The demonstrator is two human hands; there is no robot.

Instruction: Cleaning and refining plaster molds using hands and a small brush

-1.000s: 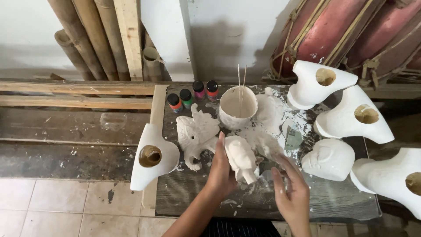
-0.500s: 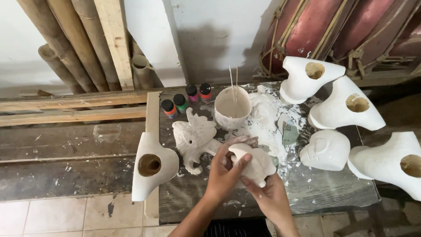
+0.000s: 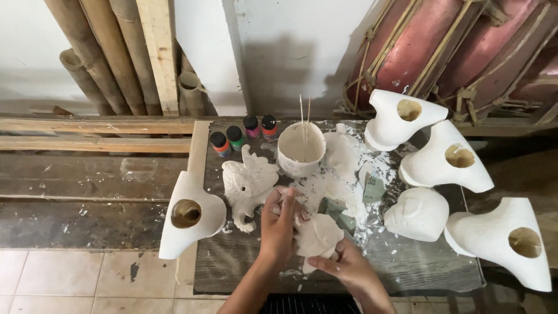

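four small paint bottles [image 3: 243, 135] with coloured labels, behind white cup [image 3: 300, 149]

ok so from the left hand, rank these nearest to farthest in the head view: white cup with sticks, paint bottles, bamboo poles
From the left hand:
1. White cup with sticks, just beyond the hand on the tabletop.
2. Paint bottles, farther back and to the left, near the table's far edge.
3. Bamboo poles, far left, leaning on the wall.

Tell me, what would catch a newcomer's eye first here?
Most likely the two hands at the bottom centre, left hand and right hand, holding a white plaster figure over the dusty table. Around them stand white hollow moulds, a white cup with sticks, and four small paint bottles at the back.
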